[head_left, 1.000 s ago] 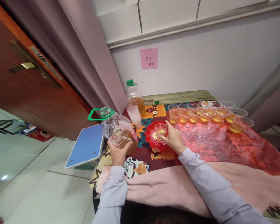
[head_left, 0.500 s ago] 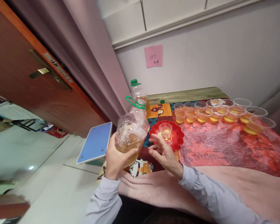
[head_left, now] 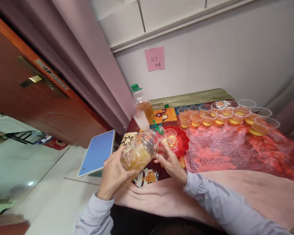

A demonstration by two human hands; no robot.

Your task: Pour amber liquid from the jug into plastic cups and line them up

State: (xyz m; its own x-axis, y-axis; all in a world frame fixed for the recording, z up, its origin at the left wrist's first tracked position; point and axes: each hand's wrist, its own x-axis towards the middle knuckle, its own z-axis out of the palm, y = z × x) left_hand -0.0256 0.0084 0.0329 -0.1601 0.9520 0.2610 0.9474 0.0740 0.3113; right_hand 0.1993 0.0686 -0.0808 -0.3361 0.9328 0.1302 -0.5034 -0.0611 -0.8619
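My left hand [head_left: 114, 174] is wrapped round the lower part of a clear plastic bottle [head_left: 137, 153] of amber liquid. The bottle is tilted to the right, its uncapped neck with a green handle close over a small clear plastic cup [head_left: 171, 136]. That cup stands in a red scalloped plate [head_left: 186, 143] on the table. My right hand [head_left: 171, 161] is beside the bottle's shoulder and the cup, fingers apart and half curled; whether the fingertips touch the bottle I cannot tell.
A second bottle with a green cap [head_left: 144, 104] stands at the back, behind a stack of clear cups [head_left: 141, 120]. Rows of cups with amber liquid [head_left: 220, 118] stand to the right. A loose green cap [head_left: 166, 106] lies behind the plate; a blue-topped stool [head_left: 97, 151] is left.
The bottle in my left hand has tipped from nearly upright to the right, its neck coming down to the cup. The stack of cups behind it now shows. My right hand stays near the plate.
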